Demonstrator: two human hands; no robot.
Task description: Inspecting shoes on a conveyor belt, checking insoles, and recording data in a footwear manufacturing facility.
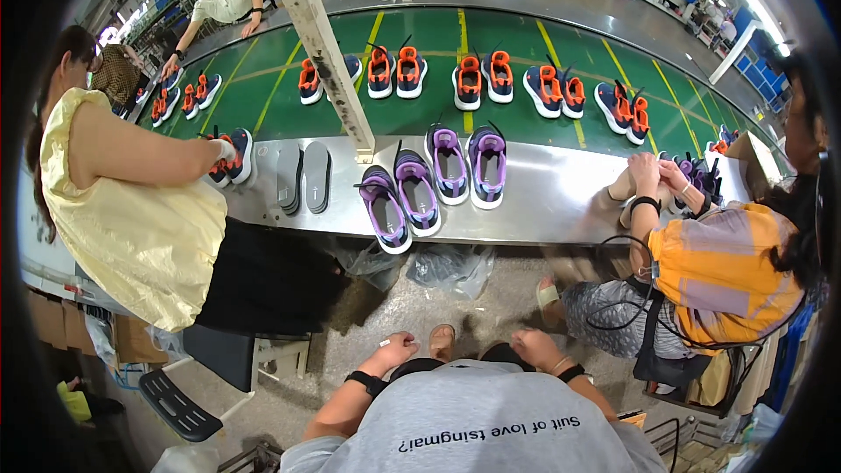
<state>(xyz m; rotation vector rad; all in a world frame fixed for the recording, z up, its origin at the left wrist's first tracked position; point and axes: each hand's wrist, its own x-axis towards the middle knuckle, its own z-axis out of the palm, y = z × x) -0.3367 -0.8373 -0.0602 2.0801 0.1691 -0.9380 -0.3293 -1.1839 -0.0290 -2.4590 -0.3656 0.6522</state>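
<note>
My left hand (pixel 394 350) rests near my lap, fingers curled in and a small white strip showing on it. Loosely closed, my right hand (pixel 536 348) lies by my other thigh. Neither hand touches the bench. In front of me, on the metal bench (pixel 543 184), stand two pairs of purple-and-dark sneakers: one pair nearer (pixel 400 194), its left shoe jutting over the edge, the other pair further back (pixel 467 166). A pair of grey insoles (pixel 303 179) lies left of them.
Behind the bench a green conveyor belt (pixel 420 31) carries several pairs of orange-and-navy sneakers (pixel 484 79). A white post (pixel 320 44) rises from the bench. Co-workers handle shoes at left (pixel 131 201) and right (pixel 718 271); another stands across the belt (pixel 223 0). Plastic bags (pixel 451 269) hang below the bench.
</note>
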